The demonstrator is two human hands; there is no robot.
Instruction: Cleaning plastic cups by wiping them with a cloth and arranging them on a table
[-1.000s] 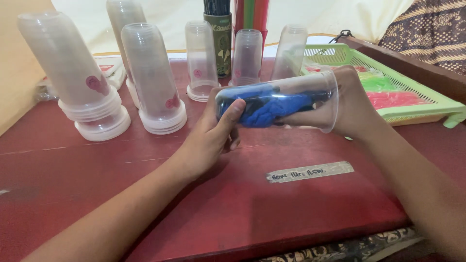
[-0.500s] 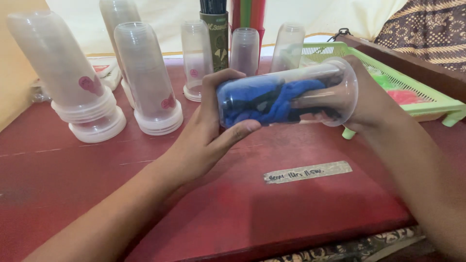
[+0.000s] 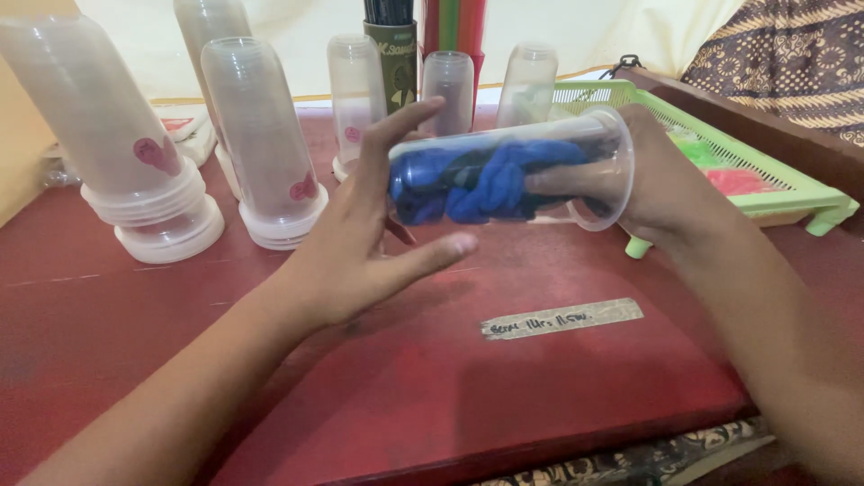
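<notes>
A clear plastic cup [image 3: 549,148] lies on its side in the air above the red table [image 3: 432,387], stuffed with crumpled blue cloth [image 3: 486,184]. My right hand [image 3: 670,193] is at the cup's open mouth, with fingers reaching inside against the cloth and carrying the cup. My left hand [image 3: 360,243] is at the cup's closed end, fingers spread wide, index finger up and thumb low, the palm close to or touching the cup's base.
Tall stacks of clear cups [image 3: 99,135] [image 3: 256,135] stand upside down at the left. Single inverted cups [image 3: 355,90] and a dark green tube [image 3: 396,58] stand behind. A green plastic tray [image 3: 792,193] with coloured items sits at right. A tape strip [image 3: 561,319] lies on the table.
My left hand has let go its grip on the cup's closed end and spread its fingers. The cup has risen and shifted slightly; the right fingers stay inside it.
</notes>
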